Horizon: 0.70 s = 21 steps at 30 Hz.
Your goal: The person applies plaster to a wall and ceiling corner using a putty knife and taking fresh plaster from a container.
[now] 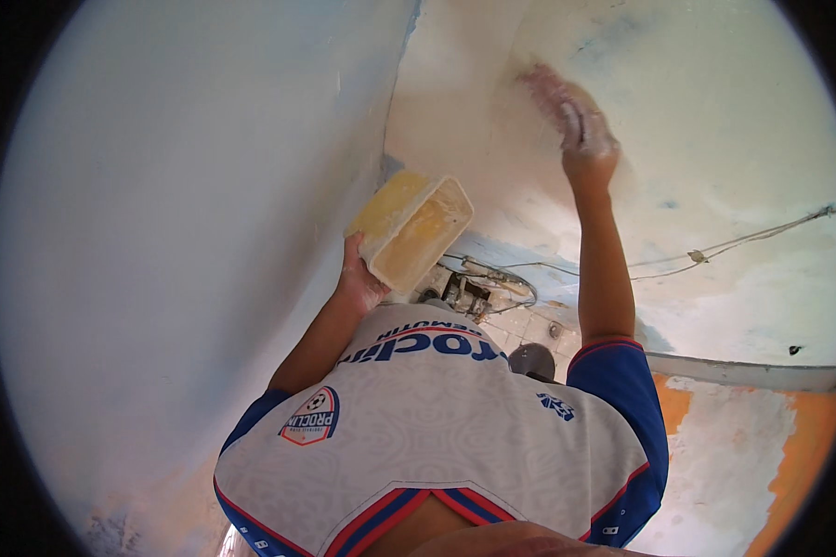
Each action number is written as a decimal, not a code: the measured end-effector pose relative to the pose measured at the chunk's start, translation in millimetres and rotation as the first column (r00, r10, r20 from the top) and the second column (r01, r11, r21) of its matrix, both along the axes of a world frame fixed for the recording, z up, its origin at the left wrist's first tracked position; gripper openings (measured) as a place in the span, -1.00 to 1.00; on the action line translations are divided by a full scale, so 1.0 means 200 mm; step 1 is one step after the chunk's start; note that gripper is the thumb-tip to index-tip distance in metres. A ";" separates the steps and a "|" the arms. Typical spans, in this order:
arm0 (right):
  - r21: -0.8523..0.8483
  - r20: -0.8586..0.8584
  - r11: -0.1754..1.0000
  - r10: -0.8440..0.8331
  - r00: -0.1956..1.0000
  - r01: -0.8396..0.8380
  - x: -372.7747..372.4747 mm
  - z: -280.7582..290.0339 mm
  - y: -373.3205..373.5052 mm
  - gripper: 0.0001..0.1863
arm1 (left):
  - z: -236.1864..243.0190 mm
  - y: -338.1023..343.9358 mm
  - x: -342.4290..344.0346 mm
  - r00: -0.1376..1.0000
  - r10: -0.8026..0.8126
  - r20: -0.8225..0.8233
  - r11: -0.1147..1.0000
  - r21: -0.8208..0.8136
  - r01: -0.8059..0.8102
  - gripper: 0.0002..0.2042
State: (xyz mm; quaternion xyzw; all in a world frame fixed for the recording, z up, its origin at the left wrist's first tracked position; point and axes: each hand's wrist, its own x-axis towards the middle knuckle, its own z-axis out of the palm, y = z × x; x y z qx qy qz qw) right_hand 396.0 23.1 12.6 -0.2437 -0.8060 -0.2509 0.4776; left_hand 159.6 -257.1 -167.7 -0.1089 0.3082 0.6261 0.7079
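Note:
My left hand [359, 278] grips the near end of a yellowish rectangular plastic tub [388, 206]. The tub is tilted, its opening facing right, and pale residue coats its inside. My right hand [585, 130] is raised at the pale, patchy wall [715, 121] in front, with white smears on the skin. Motion blurs its fingers and a reddish patch at their far end, so I cannot make out whether it holds anything.
Close on my left stands a bluish-white wall [176, 186], meeting the front wall in a corner. A thin cable [678, 272] runs along the front wall at right. Below, dark clutter and cables [469, 292] lie on a tiled floor [520, 325] near my feet.

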 end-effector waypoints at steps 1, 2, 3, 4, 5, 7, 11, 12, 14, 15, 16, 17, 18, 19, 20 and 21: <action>-0.003 0.003 1.000 0.010 1.000 -0.010 -0.01 0.03 -0.03 -0.89 | -0.02 -0.01 0.00 1.000 0.010 0.027 1.000 0.020 -0.010 -0.26; -0.117 -0.115 0.992 0.025 0.993 -0.038 -0.02 0.06 -0.08 -0.90 | -0.03 -0.02 -0.01 0.999 0.012 0.051 0.999 0.041 -0.014 -0.27; -0.226 -0.232 0.971 0.025 0.972 -0.079 -0.02 0.06 -0.11 -0.90 | -0.04 -0.03 -0.01 0.999 0.015 0.050 0.999 0.039 -0.017 -0.27; -0.179 -0.077 0.980 0.068 0.995 -0.081 0.04 -0.03 -0.08 -0.90 | -0.05 -0.04 -0.02 0.998 0.022 0.056 0.998 0.063 -0.026 -0.26; -0.175 -0.079 0.982 0.060 0.995 -0.073 0.05 -0.11 -0.07 -0.90 | -0.05 -0.03 -0.02 0.998 0.018 0.060 0.995 0.093 -0.023 -0.26; -0.197 0.067 0.980 -0.026 0.997 0.038 0.08 -0.20 -0.02 -0.89 | -0.05 0.00 -0.02 0.997 -0.007 0.070 0.996 0.093 0.000 -0.26; -0.218 -0.133 0.976 -0.051 0.990 0.021 0.00 0.02 -0.08 -0.90 | -0.05 -0.01 -0.04 0.997 0.015 0.069 0.998 0.061 -0.019 -0.26; -0.309 -0.205 0.951 -0.036 0.978 -0.029 0.02 0.03 -0.11 -0.88 | -0.03 -0.02 -0.03 0.998 0.015 0.068 0.998 0.060 -0.019 -0.26; -0.292 -0.092 0.954 0.043 0.995 -0.069 0.05 -0.02 -0.10 -0.88 | 0.02 -0.01 -0.02 0.998 0.028 0.062 0.999 0.026 -0.029 -0.26; -0.278 0.027 0.954 0.121 0.992 -0.108 0.07 -0.06 -0.10 -0.87 | 0.02 -0.01 -0.02 0.998 0.019 0.059 0.999 0.029 -0.021 -0.26; -0.356 0.109 0.934 0.047 0.993 -0.005 0.08 -0.10 -0.08 -0.85 | 0.01 0.00 -0.03 0.998 0.016 0.068 0.999 0.049 -0.019 -0.26; -0.353 0.107 0.936 0.045 0.993 -0.005 0.09 -0.09 -0.06 -0.85 | 0.01 0.00 -0.03 0.997 0.019 0.077 0.997 0.070 -0.024 -0.26; -0.274 0.129 0.957 -0.063 0.990 0.097 0.10 -0.07 -0.04 -0.85 | 0.02 0.01 -0.02 0.997 0.018 0.075 0.997 0.073 -0.023 -0.26; -0.192 0.142 0.961 -0.173 0.975 0.198 0.12 -0.05 -0.03 -0.84 | 0.03 0.01 -0.02 0.998 0.022 0.065 0.998 0.060 -0.026 -0.26; -0.193 0.141 0.962 -0.166 0.976 0.192 0.10 -0.01 -0.06 -0.84 | 0.04 0.01 -0.03 0.998 0.033 0.054 0.999 0.042 -0.035 -0.26; -0.367 -0.061 0.927 -0.110 0.992 0.080 0.07 0.05 -0.12 -0.84 | 0.04 0.00 -0.03 0.998 0.044 0.052 0.998 0.039 -0.046 -0.26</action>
